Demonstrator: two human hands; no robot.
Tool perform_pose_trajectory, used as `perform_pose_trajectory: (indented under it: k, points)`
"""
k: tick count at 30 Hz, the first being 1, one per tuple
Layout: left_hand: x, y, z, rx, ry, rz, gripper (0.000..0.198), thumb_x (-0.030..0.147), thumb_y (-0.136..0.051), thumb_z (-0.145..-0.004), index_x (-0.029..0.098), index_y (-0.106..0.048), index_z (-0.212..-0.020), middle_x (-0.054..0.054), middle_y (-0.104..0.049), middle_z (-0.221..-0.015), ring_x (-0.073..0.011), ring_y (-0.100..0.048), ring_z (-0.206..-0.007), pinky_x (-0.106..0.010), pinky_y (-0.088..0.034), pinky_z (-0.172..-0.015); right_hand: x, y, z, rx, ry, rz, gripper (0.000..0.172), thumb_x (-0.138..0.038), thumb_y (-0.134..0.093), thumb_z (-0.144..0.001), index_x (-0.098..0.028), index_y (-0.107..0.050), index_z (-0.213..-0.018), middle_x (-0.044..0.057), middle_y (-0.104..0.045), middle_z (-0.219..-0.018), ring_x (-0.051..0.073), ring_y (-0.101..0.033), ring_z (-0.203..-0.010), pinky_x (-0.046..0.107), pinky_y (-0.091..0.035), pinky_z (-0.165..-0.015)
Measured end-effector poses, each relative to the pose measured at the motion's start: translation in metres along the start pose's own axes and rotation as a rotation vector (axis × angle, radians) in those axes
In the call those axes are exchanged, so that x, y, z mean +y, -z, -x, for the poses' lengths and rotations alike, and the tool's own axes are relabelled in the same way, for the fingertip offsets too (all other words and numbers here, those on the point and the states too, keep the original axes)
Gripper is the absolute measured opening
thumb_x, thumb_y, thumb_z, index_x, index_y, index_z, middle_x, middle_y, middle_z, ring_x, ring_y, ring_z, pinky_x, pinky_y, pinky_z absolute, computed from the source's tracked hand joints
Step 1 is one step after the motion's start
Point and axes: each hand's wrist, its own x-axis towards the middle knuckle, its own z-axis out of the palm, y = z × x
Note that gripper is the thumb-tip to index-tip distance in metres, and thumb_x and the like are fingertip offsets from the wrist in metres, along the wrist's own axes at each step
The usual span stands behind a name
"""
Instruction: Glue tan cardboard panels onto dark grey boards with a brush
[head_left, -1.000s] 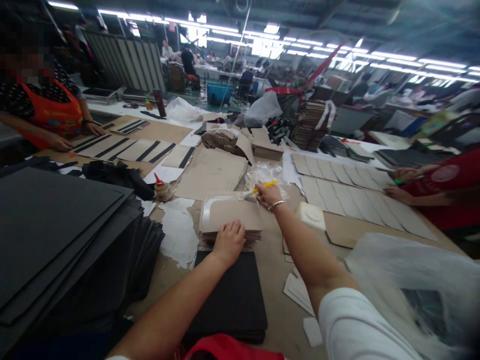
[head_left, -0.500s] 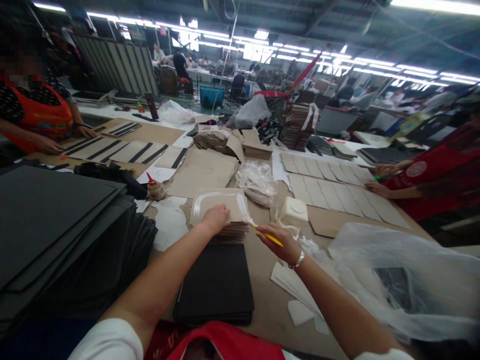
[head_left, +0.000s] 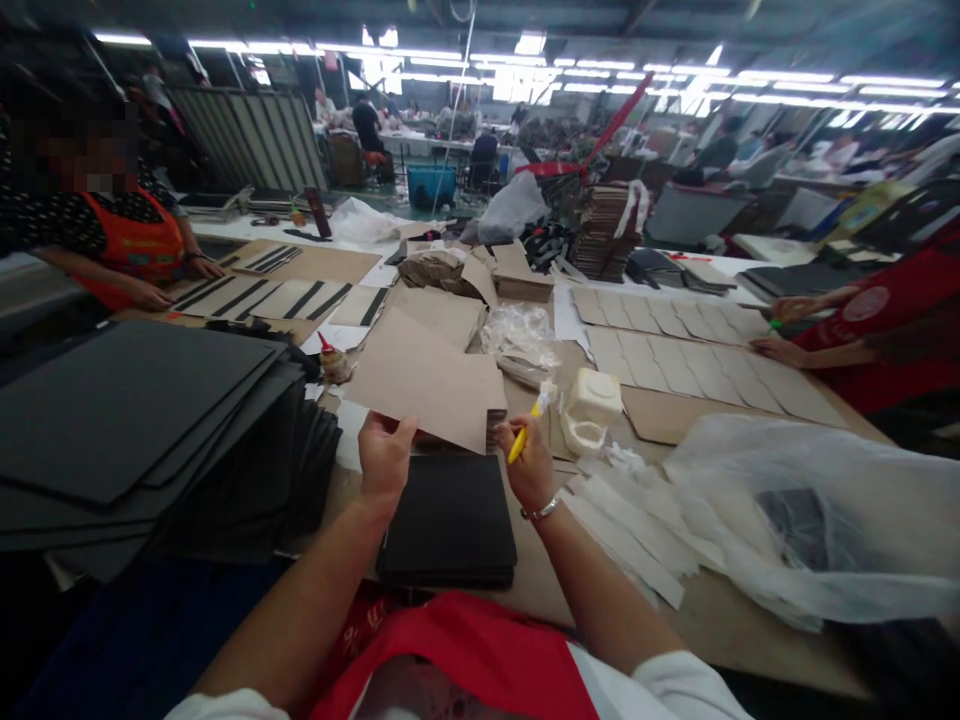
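Note:
My left hand [head_left: 384,455] pinches the near edge of a tan cardboard sheet [head_left: 427,385], thumb on top. The sheet is tilted over a stack of similar sheets [head_left: 496,415], hiding most of it; its visible face is plain. In my right hand [head_left: 531,465] is a brush with a yellow handle [head_left: 519,444], bristles up and whitish, beside the stack's right side. A pile of black boards [head_left: 450,520] lies just in front of me, between my forearms. The cream plastic container [head_left: 596,395] stands right of the brush.
Large dark boards [head_left: 135,410] are piled at left, near a red-tipped bottle [head_left: 334,360]. At right lie white strips [head_left: 630,530] and a clear plastic bag [head_left: 817,500]. Co-workers stand on both sides, by striped pieces [head_left: 292,300] and overlapping tan pieces [head_left: 697,370].
My left hand has gone from resting on the white-streaked stack to holding a raised sheet by its near edge. My right hand has swung the brush from the stack's corner to bristles up.

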Motion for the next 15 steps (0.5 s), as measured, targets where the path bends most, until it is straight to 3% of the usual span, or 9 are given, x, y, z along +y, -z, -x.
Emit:
perform_pose_trajectory:
  k: [7,10,15]
  points:
    - [-0.038,0.021,0.052,-0.023,0.239,0.263,0.041,0.026,-0.072,-0.062,0.021,-0.059,-0.1,0.0,-0.066,-0.087,-0.013,-0.063,-0.075,-0.029,-0.054,-0.07,0.011,-0.007,0.029,-0.019,-0.069,-0.04,0.029,-0.039,-0.057,-0.079,-0.02,-0.044,-0.097,0.002,-0.062,-0.078,0.016,-0.06,-0.071,0.03,-0.047,-0.072]
    - [-0.043,0.025,0.063,-0.023,0.304,0.337,0.044,0.023,-0.075,-0.06,0.021,-0.059,-0.101,-0.001,-0.066,-0.089,-0.0139,-0.063,-0.081,-0.029,-0.053,-0.073,0.017,-0.007,0.041,0.003,-0.124,-0.016,0.034,-0.039,-0.062,-0.075,-0.02,-0.043,-0.096,0.001,-0.06,-0.079,0.015,-0.059,-0.071,0.03,-0.047,-0.07]
    - [-0.054,0.043,0.07,-0.067,0.377,0.364,0.042,0.023,-0.076,-0.061,0.022,-0.059,-0.099,0.001,-0.066,-0.089,-0.0132,-0.062,-0.079,-0.03,-0.052,-0.073,0.026,-0.005,0.053,-0.007,-0.158,-0.046,0.027,-0.038,-0.056,-0.078,-0.02,-0.043,-0.093,0.0,-0.059,-0.072,0.014,-0.057,-0.064,0.028,-0.046,-0.065]
